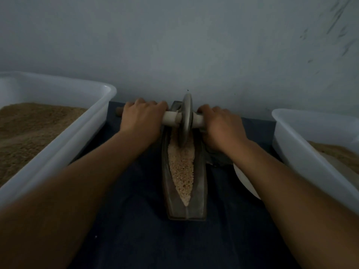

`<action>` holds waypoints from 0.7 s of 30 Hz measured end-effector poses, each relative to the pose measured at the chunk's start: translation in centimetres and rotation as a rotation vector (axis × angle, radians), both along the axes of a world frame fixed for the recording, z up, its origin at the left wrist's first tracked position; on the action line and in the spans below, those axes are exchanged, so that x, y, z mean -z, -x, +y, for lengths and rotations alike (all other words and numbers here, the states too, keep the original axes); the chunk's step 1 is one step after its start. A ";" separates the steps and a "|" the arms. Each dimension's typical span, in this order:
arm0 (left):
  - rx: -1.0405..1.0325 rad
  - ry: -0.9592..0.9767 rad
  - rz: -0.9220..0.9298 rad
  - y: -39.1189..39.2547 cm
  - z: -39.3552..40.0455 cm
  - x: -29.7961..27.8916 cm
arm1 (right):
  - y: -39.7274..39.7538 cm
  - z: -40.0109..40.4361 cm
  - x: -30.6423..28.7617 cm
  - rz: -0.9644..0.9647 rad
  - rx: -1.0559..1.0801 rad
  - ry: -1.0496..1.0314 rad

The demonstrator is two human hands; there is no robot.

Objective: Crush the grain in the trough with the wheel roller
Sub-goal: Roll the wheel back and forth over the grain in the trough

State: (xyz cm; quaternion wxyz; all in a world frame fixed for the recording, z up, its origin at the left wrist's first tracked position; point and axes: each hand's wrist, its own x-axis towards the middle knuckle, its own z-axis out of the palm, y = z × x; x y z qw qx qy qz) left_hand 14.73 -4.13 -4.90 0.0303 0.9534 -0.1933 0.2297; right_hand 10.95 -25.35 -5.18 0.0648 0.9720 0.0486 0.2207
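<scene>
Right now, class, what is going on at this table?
A person grips the wooden axle of a wheel roller, left hand on one side and right hand on the other. The wheel stands at the far end of a narrow trough, and coarse grain lies along the trough in front of it. White tubs of brown meal stand on either side.

No readable text, no labels, no brands, no numbers, no signs anywhere in view

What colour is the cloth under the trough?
Dark blue cloth, seen in the head view.
</scene>
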 end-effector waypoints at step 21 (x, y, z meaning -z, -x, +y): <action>0.023 -0.018 -0.092 9.0 1.9 0.6 | 9.6 0.4 2.3 -0.141 -0.133 -0.044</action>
